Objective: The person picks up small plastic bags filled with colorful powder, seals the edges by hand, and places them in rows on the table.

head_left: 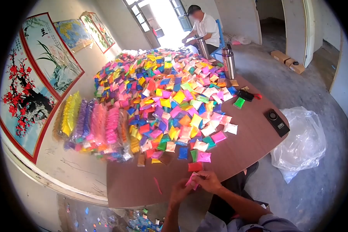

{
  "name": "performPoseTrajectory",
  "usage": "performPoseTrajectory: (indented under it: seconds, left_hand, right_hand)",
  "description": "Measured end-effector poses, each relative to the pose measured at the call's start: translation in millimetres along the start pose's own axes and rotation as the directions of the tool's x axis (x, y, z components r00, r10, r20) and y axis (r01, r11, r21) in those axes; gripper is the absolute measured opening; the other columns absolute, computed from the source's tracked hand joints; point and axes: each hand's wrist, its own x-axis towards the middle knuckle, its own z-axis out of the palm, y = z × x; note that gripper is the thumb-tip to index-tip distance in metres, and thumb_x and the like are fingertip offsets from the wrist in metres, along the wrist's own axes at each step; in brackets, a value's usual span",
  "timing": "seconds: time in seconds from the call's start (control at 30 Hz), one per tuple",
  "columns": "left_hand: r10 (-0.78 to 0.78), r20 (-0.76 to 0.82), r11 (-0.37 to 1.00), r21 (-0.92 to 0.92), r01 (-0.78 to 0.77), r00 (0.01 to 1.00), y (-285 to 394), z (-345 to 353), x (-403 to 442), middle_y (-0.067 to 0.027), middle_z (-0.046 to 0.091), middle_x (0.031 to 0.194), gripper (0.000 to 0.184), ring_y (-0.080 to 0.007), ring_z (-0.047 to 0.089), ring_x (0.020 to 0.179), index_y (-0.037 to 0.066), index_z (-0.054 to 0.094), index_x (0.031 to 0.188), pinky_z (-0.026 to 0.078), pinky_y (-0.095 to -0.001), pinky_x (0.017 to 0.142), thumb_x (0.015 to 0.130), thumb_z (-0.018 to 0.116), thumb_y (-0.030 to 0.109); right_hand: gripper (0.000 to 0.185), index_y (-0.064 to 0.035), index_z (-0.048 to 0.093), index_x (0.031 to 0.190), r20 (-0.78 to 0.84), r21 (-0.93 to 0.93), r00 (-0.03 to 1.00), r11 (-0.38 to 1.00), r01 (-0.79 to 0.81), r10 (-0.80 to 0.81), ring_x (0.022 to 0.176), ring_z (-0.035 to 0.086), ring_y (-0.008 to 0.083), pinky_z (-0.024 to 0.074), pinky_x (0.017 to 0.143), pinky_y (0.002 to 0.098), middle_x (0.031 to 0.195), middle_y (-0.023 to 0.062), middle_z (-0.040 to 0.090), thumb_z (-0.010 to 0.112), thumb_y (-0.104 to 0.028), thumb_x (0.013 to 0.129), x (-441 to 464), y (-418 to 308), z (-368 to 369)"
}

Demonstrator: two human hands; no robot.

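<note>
My left hand (181, 190) and my right hand (208, 182) meet at the table's near edge. Both are closed on a small pink packet (192, 179), which shows between the fingers. Just beyond them lies a red packet (195, 166), with a bright pink packet (203, 156) behind it. A thin pink strip (157, 185) rests on the table to the left of my left hand. A big heap of colourful packets (170, 100) covers the far part of the brown table (239, 154).
Long clear bags of sorted packets (100, 123) stand at the heap's left. On the right are a steel flask (228, 63), a black device (277, 123) and a clear plastic bag (301, 141) beside the table. A person (207, 29) sits at the far end.
</note>
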Motion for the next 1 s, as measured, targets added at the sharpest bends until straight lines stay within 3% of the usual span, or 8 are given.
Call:
performPoseTrajectory:
  seconds: [0.2, 0.3, 0.4, 0.6, 0.7, 0.77, 0.87, 1.0]
  left_hand:
    - [-0.032, 0.006, 0.999, 0.035, 0.032, 0.999, 1.8, -6.9, -0.9, -0.0052, 0.068, 0.101, 0.042, -0.0150, 0.066, 0.091, -0.004, 0.070, 0.110, 0.058, -0.0302, 0.081, 0.096, 0.072, 0.036]
    - [0.004, -0.002, 1.000, 0.019, -0.004, 1.000, -7.8, -13.5, 0.8, -0.0031, 0.067, 0.098, 0.038, -0.0129, 0.065, 0.088, -0.002, 0.070, 0.109, 0.056, -0.0284, 0.077, 0.097, 0.072, 0.034]
    - [0.011, 0.019, 0.996, -0.091, -0.009, 1.000, -4.8, -10.1, -1.4, -0.0014, 0.067, 0.094, 0.034, -0.0108, 0.063, 0.085, 0.000, 0.071, 0.107, 0.054, -0.0270, 0.073, 0.097, 0.071, 0.033]
    - [-0.033, 0.017, 0.993, 0.115, 0.031, 0.999, 6.2, -2.9, 1.2, -0.0012, 0.067, 0.095, 0.031, -0.0101, 0.063, 0.086, 0.000, 0.071, 0.109, 0.054, -0.0264, 0.075, 0.098, 0.070, 0.030]
    - [-0.071, 0.029, 0.997, 0.038, 0.070, 0.997, 8.7, -1.2, -0.7, -0.0009, 0.067, 0.096, 0.030, -0.0099, 0.063, 0.088, 0.000, 0.071, 0.111, 0.054, -0.0261, 0.075, 0.099, 0.070, 0.027]
    - [-0.019, 0.031, 0.997, -0.075, 0.021, 0.999, 6.3, -0.8, -2.5, -0.0002, 0.067, 0.096, 0.029, -0.0092, 0.062, 0.088, 0.000, 0.071, 0.112, 0.054, -0.0261, 0.075, 0.099, 0.070, 0.026]
    - [-0.008, 0.078, 0.997, -0.079, 0.014, 0.997, -4.0, -10.8, 0.7, -0.0002, 0.067, 0.096, 0.030, -0.0087, 0.061, 0.088, 0.000, 0.071, 0.114, 0.053, -0.0258, 0.076, 0.099, 0.070, 0.026]
    - [0.003, 0.100, 0.998, -0.059, 0.003, 0.995, -6.1, -10.8, 1.2, -0.0014, 0.068, 0.099, 0.032, -0.0094, 0.061, 0.089, 0.000, 0.071, 0.115, 0.053, -0.0263, 0.077, 0.098, 0.070, 0.027]
  right_hand:
    - [0.025, -0.0039, 0.074, 0.107, 0.076, 0.152, 0.997, 0.988, 0.022, -0.034, 0.084, 0.067, 0.0155, 0.0535, 0.080, 0.0308, 0.090, 0.0071, 0.072, 0.063, -0.026, 0.101, -2.7, -8.7, 0.1]
    - [0.025, -0.0039, 0.073, 0.108, -0.045, 0.028, 0.990, 0.991, 0.132, -0.130, 0.087, 0.067, 0.0165, 0.0534, 0.082, 0.0309, 0.094, 0.0082, 0.072, 0.063, -0.026, 0.101, -1.4, -9.1, 1.9]
    - [0.028, -0.0029, 0.073, 0.110, 0.069, -0.089, 0.995, 0.993, 0.079, -0.073, 0.090, 0.067, 0.0164, 0.0534, 0.083, 0.0306, 0.097, 0.0091, 0.072, 0.063, -0.028, 0.103, -1.9, -5.4, -2.8]
    - [0.023, -0.0007, 0.073, 0.107, -0.083, 0.199, 0.990, 0.971, 0.131, -0.117, 0.078, 0.063, 0.0090, 0.0516, 0.070, 0.0244, 0.086, 0.0013, 0.070, 0.062, -0.021, 0.104, -2.3, 6.0, 7.0]
    - [0.021, -0.0007, 0.073, 0.107, -0.050, 0.206, 0.991, 0.970, 0.131, -0.124, 0.078, 0.063, 0.0088, 0.0520, 0.070, 0.0247, 0.089, 0.0021, 0.070, 0.061, -0.018, 0.105, -3.7, -2.6, 4.3]
    - [0.027, -0.0008, 0.072, 0.113, -0.080, -0.066, 0.989, 0.991, 0.116, -0.121, 0.089, 0.068, 0.0152, 0.0548, 0.083, 0.0300, 0.097, 0.0071, 0.073, 0.065, -0.023, 0.101, -3.7, -7.1, 2.7]
    - [0.025, -0.0014, 0.072, 0.112, 0.113, 0.115, 0.991, 0.992, 0.056, -0.069, 0.090, 0.068, 0.0138, 0.0551, 0.082, 0.0295, 0.096, 0.0058, 0.073, 0.066, -0.022, 0.100, 4.0, 8.7, 1.5]
    - [0.024, -0.0015, 0.073, 0.111, 0.059, 0.104, 0.997, 0.994, 0.044, -0.050, 0.088, 0.068, 0.0135, 0.0554, 0.081, 0.0302, 0.094, 0.0055, 0.072, 0.067, -0.022, 0.100, -7.4, -19.8, -4.9]
